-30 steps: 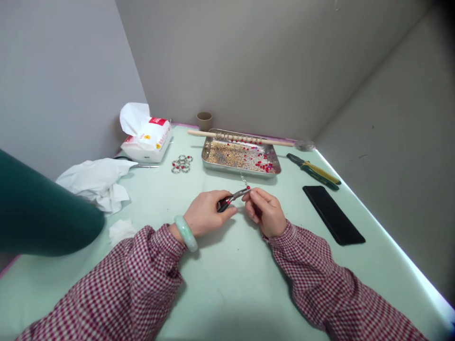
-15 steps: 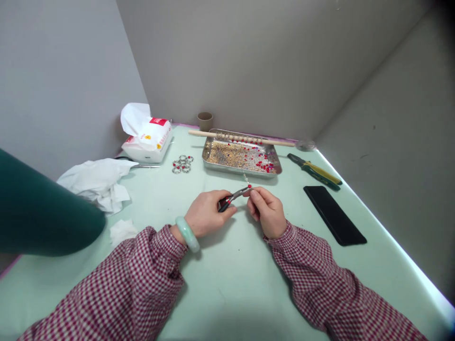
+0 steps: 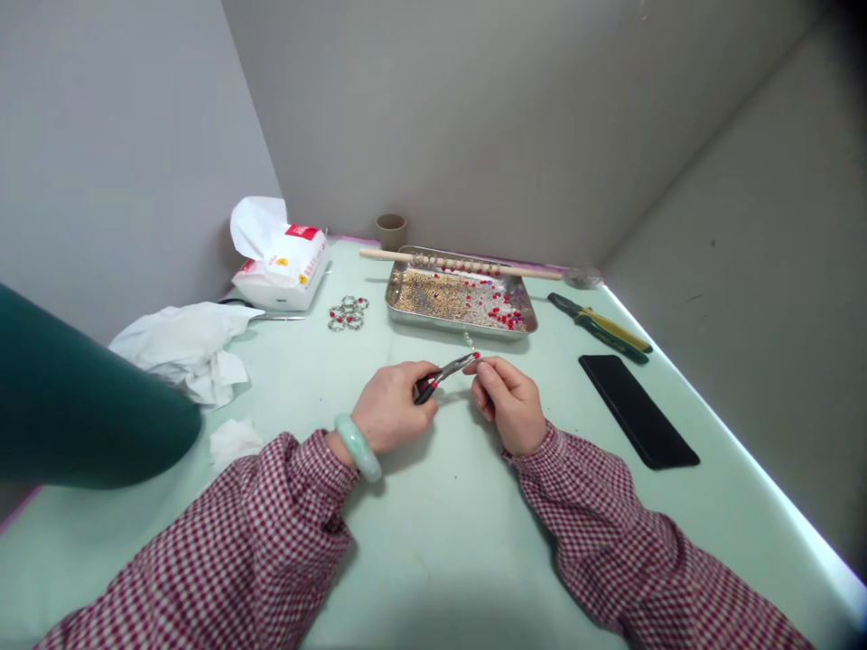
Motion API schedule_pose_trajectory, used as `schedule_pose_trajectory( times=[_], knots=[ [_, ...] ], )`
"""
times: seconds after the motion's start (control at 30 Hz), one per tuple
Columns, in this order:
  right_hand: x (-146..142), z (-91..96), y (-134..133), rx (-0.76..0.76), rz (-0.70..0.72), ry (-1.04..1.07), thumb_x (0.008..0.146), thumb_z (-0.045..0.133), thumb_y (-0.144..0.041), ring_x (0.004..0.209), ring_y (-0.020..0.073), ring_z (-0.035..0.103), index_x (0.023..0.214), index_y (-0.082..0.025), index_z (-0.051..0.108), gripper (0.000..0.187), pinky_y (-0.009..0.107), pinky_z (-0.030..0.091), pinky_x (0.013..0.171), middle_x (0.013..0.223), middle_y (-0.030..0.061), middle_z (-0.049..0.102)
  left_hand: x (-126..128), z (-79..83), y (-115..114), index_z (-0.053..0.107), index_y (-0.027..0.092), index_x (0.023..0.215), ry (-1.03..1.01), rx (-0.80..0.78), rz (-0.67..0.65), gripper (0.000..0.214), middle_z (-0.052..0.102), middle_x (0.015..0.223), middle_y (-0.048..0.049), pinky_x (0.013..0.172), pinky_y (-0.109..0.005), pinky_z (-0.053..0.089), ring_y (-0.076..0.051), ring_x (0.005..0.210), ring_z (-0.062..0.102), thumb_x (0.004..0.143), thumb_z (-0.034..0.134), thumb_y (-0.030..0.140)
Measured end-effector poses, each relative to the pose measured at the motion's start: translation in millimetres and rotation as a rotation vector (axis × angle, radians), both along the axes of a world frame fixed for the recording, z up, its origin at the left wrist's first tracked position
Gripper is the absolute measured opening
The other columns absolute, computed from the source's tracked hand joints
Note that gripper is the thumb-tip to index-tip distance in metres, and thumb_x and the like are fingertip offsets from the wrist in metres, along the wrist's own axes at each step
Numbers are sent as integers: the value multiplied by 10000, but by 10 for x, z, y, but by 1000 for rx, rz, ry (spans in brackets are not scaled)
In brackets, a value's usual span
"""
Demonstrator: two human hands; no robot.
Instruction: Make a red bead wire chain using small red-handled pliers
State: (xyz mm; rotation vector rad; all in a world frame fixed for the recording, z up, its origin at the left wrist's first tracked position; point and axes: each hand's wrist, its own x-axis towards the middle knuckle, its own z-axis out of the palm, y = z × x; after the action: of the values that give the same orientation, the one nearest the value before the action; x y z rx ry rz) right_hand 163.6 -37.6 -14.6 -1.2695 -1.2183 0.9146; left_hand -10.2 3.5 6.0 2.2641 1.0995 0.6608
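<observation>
My left hand (image 3: 396, 404), with a pale green bangle at the wrist, is closed around small pliers (image 3: 440, 376) with dark handles marked in red. The jaws point right and meet a red bead (image 3: 476, 356). From that bead a short strand of clear beads (image 3: 468, 339) runs up toward the tray. My right hand (image 3: 508, 399) pinches the work just beside the jaw tips; its thumb and forefinger are pressed together. Exactly what part lies between those fingertips is too small to make out.
Behind my hands a metal tray (image 3: 440, 318) holds gold, clear and red beads, with a wooden stick (image 3: 528, 271) across it. Linked rings (image 3: 348, 314), a tissue pack (image 3: 281, 271) and crumpled tissue (image 3: 190, 348) lie left. Larger pliers (image 3: 600, 329) and a black slab (image 3: 637, 411) lie right.
The fingers of my left hand have curled in closer around the pliers' handles. My right hand has hardly moved.
</observation>
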Motion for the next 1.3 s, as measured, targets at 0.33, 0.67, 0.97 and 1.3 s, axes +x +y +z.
schedule_pose_trajectory(
  times=[0.33, 0.67, 0.97, 1.3],
  knots=[
    [-5, -14, -10, 16, 26, -61, 906, 481, -385, 411, 73, 352, 867, -164, 612, 260, 216, 281, 411, 498, -61, 433, -3, 0, 11, 662, 170, 882, -43, -31, 2, 202, 630, 715, 1, 599, -247, 362, -130, 627, 509, 743, 518, 137],
    [-1, -14, -7, 29, 15, -80, 913, 476, -359, 406, 72, 358, 873, -156, 617, 251, 217, 290, 416, 488, -63, 430, 2, 29, 7, 677, 172, 922, -40, -95, -8, 180, 648, 728, 0, 617, -252, 380, -132, 641, 525, 808, 559, 245],
    [7, -30, -4, 54, 10, -107, 909, 483, -347, 416, 70, 369, 895, -152, 634, 247, 213, 306, 423, 489, -63, 432, 3, 27, 4, 696, 173, 968, -68, -131, -8, 214, 692, 804, -18, 676, -272, 423, -147, 697, 570, 811, 569, 244],
    [18, -31, -17, -28, 161, 63, 920, 464, -394, 364, 52, 339, 919, -168, 611, 269, 188, 253, 361, 485, -70, 466, -21, 28, 56, 666, 170, 1078, -223, -320, -111, 293, 706, 983, -31, 787, -302, 452, -168, 848, 598, 818, 555, 247]
  ],
)
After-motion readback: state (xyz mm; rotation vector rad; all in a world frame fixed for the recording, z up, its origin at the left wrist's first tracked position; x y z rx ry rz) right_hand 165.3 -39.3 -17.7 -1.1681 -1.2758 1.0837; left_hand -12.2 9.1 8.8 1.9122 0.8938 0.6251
